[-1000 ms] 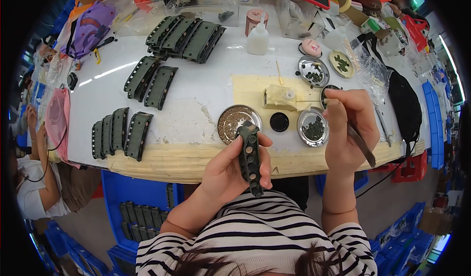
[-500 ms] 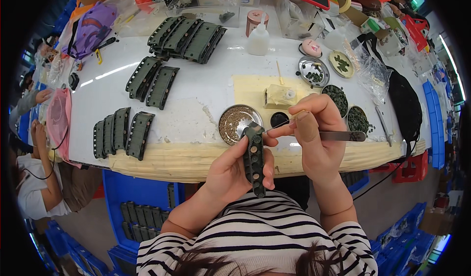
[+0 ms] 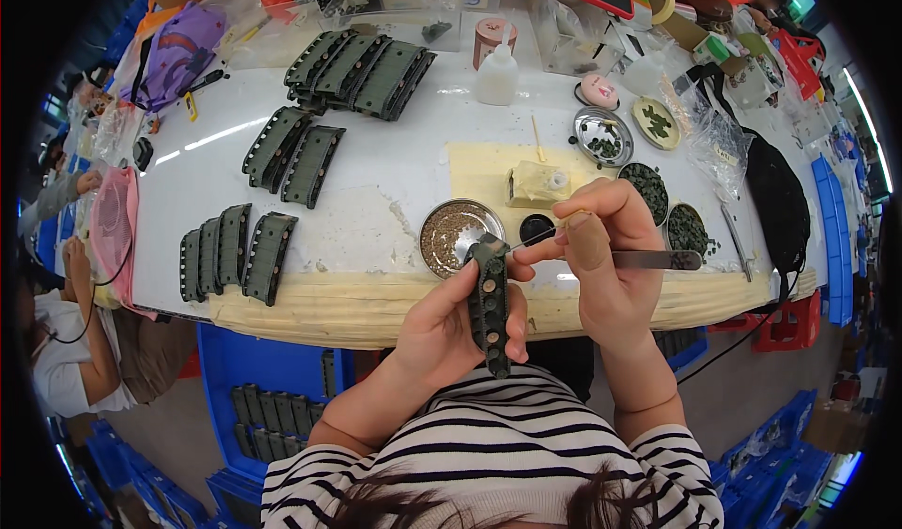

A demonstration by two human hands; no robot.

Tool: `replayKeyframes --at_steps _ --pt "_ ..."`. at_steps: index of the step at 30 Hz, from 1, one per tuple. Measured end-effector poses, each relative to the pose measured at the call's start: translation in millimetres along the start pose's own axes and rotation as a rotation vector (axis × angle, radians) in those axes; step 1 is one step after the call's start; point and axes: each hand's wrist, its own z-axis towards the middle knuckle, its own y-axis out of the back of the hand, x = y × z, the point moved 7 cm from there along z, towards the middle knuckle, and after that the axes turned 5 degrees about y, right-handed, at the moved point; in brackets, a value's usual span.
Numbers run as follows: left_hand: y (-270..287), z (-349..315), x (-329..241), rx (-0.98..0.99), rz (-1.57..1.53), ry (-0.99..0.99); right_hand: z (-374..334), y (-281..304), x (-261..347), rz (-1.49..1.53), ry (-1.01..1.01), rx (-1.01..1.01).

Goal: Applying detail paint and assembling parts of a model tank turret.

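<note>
My left hand [image 3: 434,327] is closed around a dark green, slightly curved strip [image 3: 489,308] with round studs along its narrow side. The strip points away from me above the table's near edge. My right hand [image 3: 609,271] pinches a thin stick [image 3: 534,238] with a fine tip, which meets or nearly meets the strip's far end. Grey metal tweezers [image 3: 658,260] are tucked in the same hand, their broad end sticking out to the right. Just beyond the strip sits a round metal dish [image 3: 458,211] of small brownish bits. A small black pot [image 3: 536,227] stands beside it.
Rows of similar green strips [image 3: 315,167] lie at left. A wrapped block [image 3: 538,183] holds a small bottle; a white squeeze bottle [image 3: 497,76] stands farther back. Dishes of dark green pieces [image 3: 688,228] are at right. Below left is a blue crate [image 3: 218,379] of strips.
Almost nothing differs. The strip and the stick's tip have shifted very slightly; both hands keep their hold.
</note>
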Motion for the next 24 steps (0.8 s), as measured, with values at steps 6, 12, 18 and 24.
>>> replayKeyframes --at_steps 6,12,18,24 --pt "-0.9 -2.1 -2.6 0.1 -0.06 0.019 5.9 22.7 0.3 -0.1 0.066 -0.115" --pt "-1.1 -9.9 -18.2 -0.125 0.352 -0.036 20.5 48.4 2.6 -0.84 0.269 -0.153" --pt "-9.2 -23.8 -40.4 -0.246 0.789 -0.211 22.6 38.5 -5.7 -0.977 0.393 -0.051" --pt "-17.3 -32.4 -61.0 -0.345 1.296 -0.45 7.0 36.0 33.5 -0.794 0.501 -0.19"
